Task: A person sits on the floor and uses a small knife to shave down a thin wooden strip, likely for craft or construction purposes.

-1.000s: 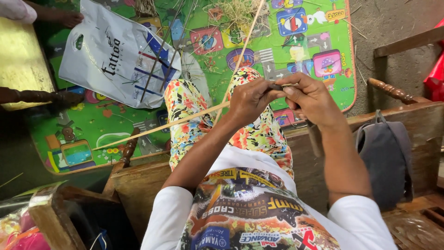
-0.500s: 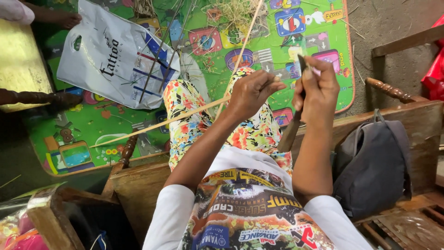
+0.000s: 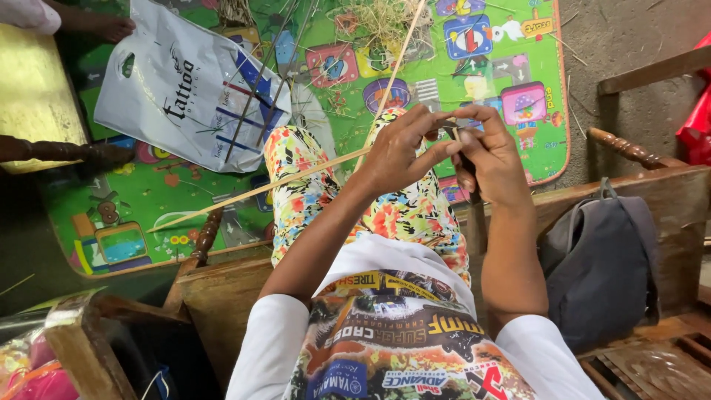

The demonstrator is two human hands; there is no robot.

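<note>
Head view: a green play mat (image 3: 185,192) covers the floor, with a white plastic bag (image 3: 178,89) and a dark backpack (image 3: 600,259) around. Over the lap, both hands, left hand (image 3: 400,152) and right hand (image 3: 492,155), pinch one thin bamboo strip (image 3: 259,190).

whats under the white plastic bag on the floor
The white plastic bag lies on the green play mat, with thin sticks across its top. Whatever the bag covers cannot be seen.
</note>
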